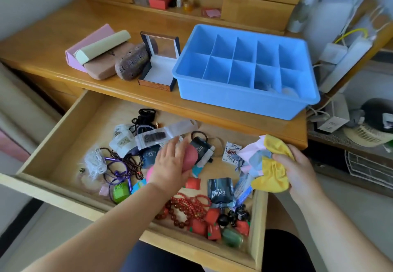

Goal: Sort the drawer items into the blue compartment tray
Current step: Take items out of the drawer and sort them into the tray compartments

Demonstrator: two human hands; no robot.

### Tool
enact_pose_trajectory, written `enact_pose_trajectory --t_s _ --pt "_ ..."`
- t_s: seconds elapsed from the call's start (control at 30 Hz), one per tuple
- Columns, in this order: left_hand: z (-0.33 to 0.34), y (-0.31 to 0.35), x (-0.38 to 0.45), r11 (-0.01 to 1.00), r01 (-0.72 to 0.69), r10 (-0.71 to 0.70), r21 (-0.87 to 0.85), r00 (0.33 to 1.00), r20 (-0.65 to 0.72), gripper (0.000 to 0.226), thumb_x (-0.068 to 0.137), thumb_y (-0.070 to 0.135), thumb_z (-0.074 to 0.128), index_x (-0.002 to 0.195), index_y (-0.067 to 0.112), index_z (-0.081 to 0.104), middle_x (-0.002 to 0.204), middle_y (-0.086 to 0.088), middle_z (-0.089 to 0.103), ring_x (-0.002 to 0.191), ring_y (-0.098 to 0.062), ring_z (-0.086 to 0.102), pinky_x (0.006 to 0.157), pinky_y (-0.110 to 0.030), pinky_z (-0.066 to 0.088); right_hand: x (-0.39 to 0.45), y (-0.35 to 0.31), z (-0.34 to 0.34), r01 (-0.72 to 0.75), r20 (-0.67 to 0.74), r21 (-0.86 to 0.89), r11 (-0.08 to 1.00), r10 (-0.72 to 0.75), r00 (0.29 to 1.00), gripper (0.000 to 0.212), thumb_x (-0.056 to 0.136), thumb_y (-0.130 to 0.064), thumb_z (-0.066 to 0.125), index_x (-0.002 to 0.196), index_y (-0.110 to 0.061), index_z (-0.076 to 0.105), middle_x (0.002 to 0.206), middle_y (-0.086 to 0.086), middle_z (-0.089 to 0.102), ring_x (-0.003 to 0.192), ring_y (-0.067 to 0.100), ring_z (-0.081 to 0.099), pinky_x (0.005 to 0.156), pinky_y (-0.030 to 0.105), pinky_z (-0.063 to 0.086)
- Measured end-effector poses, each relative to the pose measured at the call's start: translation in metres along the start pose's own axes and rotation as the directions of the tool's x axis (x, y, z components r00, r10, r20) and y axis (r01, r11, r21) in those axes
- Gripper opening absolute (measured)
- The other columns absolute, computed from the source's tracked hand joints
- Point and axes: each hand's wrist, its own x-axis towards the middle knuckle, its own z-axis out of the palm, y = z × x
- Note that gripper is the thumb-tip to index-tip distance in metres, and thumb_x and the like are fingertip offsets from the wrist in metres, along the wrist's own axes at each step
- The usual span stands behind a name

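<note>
My left hand (170, 161) lies flat, fingers relaxed, on a pink rounded thing (189, 156) in the open wooden drawer (63, 131). My right hand (297, 171) clutches a bundle of cloths (270, 165), yellow outermost with pale pink and blue folds inside, held over the drawer's right edge.

Around my left hand lies the clutter: dark DPOR sachets (221, 191), a clear packet of hair clips (157, 135), black hair ties (146, 114), purple cords and dark beads (121, 165) to the left, and red bead bracelets (187, 205) nearer me.

Beyond both hands, on the wooden bench (53, 37), stands the blue compartment tray (240, 99), two rows of five cells, with something pale in the near right cells, too blurred to name. Left of it sit an open jewellery box (159, 73) and several glasses cases (129, 63). Shelves (212, 5) run behind; cables and a power strip (344, 63) hang beyond my right hand.
</note>
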Motion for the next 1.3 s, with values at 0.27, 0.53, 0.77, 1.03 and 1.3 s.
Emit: enact_pose_trajectory --t_s 0.27,0.53,0.77,1.03,1.3 --pt "0.032 0.073 -0.044 0.838 -0.527 0.508 -0.144 0.654 0.561 0.044 0.085 0.04 0.062 0.128 0.033 0.053 0.157 -0.001 0.016 0.146 -0.018 0.005 0.117 -0.052 -0.001 0.001 -0.005 0.001 0.049 0.092 -0.111 0.993 -0.039 0.995 0.031 0.083 0.001 0.058 0.084 -0.028 0.07 0.084 -0.002 0.071 0.08 0.02 0.065 0.071 0.032 0.05" --pt "-0.012 0.011 -0.047 0.908 -0.364 0.419 -0.207 0.805 0.419 0.021 0.086 0.029 0.059 0.102 0.021 0.069 0.126 0.004 0.056 0.119 -0.013 0.047 0.099 -0.033 0.041 -0.048 0.026 0.043 0.342 0.531 -0.602 0.722 0.041 0.847 0.039 0.082 -0.013 0.062 0.085 -0.051 0.058 0.084 -0.033 0.061 0.072 -0.01 0.055 0.062 0.011 0.041" --pt "-0.028 -0.058 -0.025 0.981 0.017 -0.04 -0.195 0.992 -0.117 0.037 0.088 0.032 0.06 0.124 0.024 0.057 0.132 0.002 0.05 0.121 -0.016 0.048 0.104 -0.037 0.042 -0.071 0.053 0.064 0.646 0.746 -0.612 0.457 0.06 0.664 0.022 0.084 -0.02 0.056 0.103 -0.031 0.058 0.097 -0.023 0.049 0.087 0.001 0.045 0.065 0.021 0.031" --pt "0.008 -0.051 0.024 0.964 0.251 -0.215 -0.088 0.931 0.294 0.062 0.091 0.06 0.036 0.147 0.035 0.027 0.158 0.008 0.01 0.145 -0.022 0.003 0.117 -0.046 0.012 -0.07 0.042 0.062 0.639 0.703 -0.636 0.432 -0.017 0.711 0.026 0.075 -0.028 0.049 0.099 -0.032 0.057 0.083 -0.026 0.045 0.081 0.007 0.046 0.066 0.03 0.043" --pt "-0.008 0.054 0.028 0.873 -0.324 0.355 -0.366 0.935 0.02 0.026 0.086 0.012 0.055 0.108 0.011 0.069 0.11 -0.006 0.065 0.107 -0.024 0.055 0.09 -0.038 0.045 -0.049 0.013 0.047 0.289 0.359 -0.744 0.602 -0.004 0.933 0.037 0.077 -0.033 0.059 0.103 -0.053 0.042 0.1 -0.025 0.056 0.059 0.0 0.053 0.056 0.015 0.042"
